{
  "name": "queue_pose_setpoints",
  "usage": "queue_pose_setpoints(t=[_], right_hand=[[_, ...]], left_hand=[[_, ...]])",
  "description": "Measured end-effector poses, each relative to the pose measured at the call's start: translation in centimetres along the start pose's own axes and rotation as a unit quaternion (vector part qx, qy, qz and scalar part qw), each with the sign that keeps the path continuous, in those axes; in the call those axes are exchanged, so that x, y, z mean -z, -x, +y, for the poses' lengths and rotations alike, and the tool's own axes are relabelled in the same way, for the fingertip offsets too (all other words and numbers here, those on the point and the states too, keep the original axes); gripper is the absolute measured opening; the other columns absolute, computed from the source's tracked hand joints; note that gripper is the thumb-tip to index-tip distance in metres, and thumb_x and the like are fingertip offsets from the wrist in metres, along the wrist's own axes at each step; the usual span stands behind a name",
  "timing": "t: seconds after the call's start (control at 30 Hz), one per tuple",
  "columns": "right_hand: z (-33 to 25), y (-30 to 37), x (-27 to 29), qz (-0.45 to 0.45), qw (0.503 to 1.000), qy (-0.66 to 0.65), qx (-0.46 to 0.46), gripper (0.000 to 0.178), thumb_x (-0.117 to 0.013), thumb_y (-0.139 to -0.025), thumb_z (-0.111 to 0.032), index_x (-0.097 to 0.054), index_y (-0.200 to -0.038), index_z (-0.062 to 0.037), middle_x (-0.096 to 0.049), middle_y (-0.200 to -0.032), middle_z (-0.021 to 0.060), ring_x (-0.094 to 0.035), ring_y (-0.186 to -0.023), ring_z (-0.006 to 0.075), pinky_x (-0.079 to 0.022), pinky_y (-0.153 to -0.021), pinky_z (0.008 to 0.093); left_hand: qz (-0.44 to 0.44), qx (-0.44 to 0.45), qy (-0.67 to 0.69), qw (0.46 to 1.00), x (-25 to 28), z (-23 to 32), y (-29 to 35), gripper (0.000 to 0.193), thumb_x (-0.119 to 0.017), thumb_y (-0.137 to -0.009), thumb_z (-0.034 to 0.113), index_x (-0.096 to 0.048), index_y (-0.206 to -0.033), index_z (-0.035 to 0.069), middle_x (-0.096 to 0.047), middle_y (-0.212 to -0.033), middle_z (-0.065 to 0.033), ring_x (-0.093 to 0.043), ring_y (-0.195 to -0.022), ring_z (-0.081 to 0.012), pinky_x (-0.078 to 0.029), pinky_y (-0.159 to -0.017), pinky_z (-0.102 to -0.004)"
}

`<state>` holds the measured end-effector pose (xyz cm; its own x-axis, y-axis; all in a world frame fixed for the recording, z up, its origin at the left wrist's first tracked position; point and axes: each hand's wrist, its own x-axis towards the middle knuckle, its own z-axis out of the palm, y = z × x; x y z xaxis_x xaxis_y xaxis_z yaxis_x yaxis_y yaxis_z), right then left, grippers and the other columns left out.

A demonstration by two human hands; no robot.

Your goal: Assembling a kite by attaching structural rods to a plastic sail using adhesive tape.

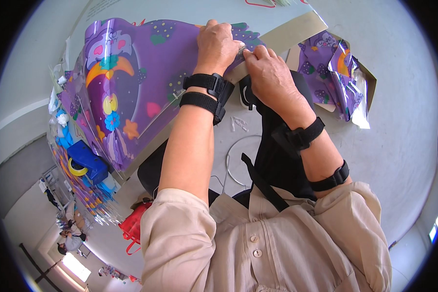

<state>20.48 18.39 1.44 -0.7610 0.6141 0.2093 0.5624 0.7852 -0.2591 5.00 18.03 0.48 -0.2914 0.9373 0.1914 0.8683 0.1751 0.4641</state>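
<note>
A glossy purple plastic sheet (163, 56), printed with a cartoon animal, an orange crescent moon, strawberries and stars, lies across the table and curls up at its left side. My left hand (216, 46) is closed on the sheet near its right end, fingers curled and thumb pointing toward the other hand. Just right of it, my right hand (270, 73) pinches the sheet's edge by the table rim, thumb and forefinger together. The two thumbs almost meet. The fingertips under the sheet are hidden.
On the left stands a blue tape dispenser (90, 163) with yellow tape, beside more printed film. A cardboard box (370, 82) with crumpled purple film sits on the right. A red bag (136, 221) is below the table. Other people (73, 238) are far left.
</note>
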Motion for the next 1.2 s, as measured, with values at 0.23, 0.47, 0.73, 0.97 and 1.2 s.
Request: queue_pose_setpoints(t=[0.23,0.47,0.73,0.97,1.2], right_hand=[[-0.1,-0.4,-0.7,0.001,1.0,0.023,0.013,0.029,-0.052,-0.077,-0.007,-0.054,-0.103,0.0052,-0.056,-0.092,0.0141,-0.058,-0.088,0.0259,-0.049,-0.073,0.0336],[-0.5,-0.9,-1.0,-0.033,0.995,0.072,0.064,0.041,-0.049,-0.078,-0.007,-0.046,-0.117,0.0063,-0.055,-0.091,0.0163,-0.058,-0.087,0.0264,-0.05,-0.072,0.0349],[-2.7,-0.6,0.1,-0.1,0.974,0.192,0.071,0.058,-0.047,-0.077,-0.003,-0.036,-0.133,-0.0057,-0.051,-0.11,0.014,-0.053,-0.101,0.0294,-0.044,-0.082,0.0397],[-6.9,0.6,0.3,-0.091,0.995,0.006,0.047,0.059,-0.047,-0.075,0.003,-0.036,-0.132,-0.0051,-0.05,-0.111,0.0201,-0.053,-0.099,0.0392,-0.047,-0.08,0.0418],[-12.4,3.0,-0.3,-0.14,0.981,-0.095,0.099,0.049,-0.053,-0.071,0.005,-0.048,-0.118,-0.0086,-0.055,-0.102,0.0146,-0.056,-0.092,0.0358,-0.049,-0.075,0.0417]], left_hand=[[0.024,0.036,0.09,0.995,0.9,-1.1,0.5,0.014,-0.071,-0.067,0.008,-0.059,-0.071,0.002,-0.055,-0.076,-0.0122,-0.056,-0.071,-0.0244,-0.047,-0.065,-0.0348],[0.045,0.051,0.179,0.981,8.4,0.2,7.9,0.008,-0.064,-0.075,0.005,-0.057,-0.075,0.0,-0.058,-0.066,-0.0077,-0.053,-0.058,-0.0148,-0.044,-0.056,-0.0267],[0.186,0.222,0.181,0.94,17.2,-5.3,24.3,0.007,-0.06,-0.077,0.002,-0.053,-0.075,0.0,-0.052,-0.066,-0.0079,-0.051,-0.06,-0.0174,-0.041,-0.057,-0.0293],[0.506,0.44,-0.035,0.741,29.1,-21.4,39.1,0.008,-0.063,-0.078,0.009,-0.063,-0.079,0.0,-0.056,-0.067,-0.0026,-0.05,-0.056,-0.0126,-0.042,-0.052,-0.0258],[0.364,0.619,0.209,0.664,32.4,-24.7,35.8,0.009,-0.066,-0.074,0.009,-0.062,-0.074,0.002,-0.049,-0.057,-0.0023,-0.041,-0.044,-0.0096,-0.031,-0.038,-0.0247]])
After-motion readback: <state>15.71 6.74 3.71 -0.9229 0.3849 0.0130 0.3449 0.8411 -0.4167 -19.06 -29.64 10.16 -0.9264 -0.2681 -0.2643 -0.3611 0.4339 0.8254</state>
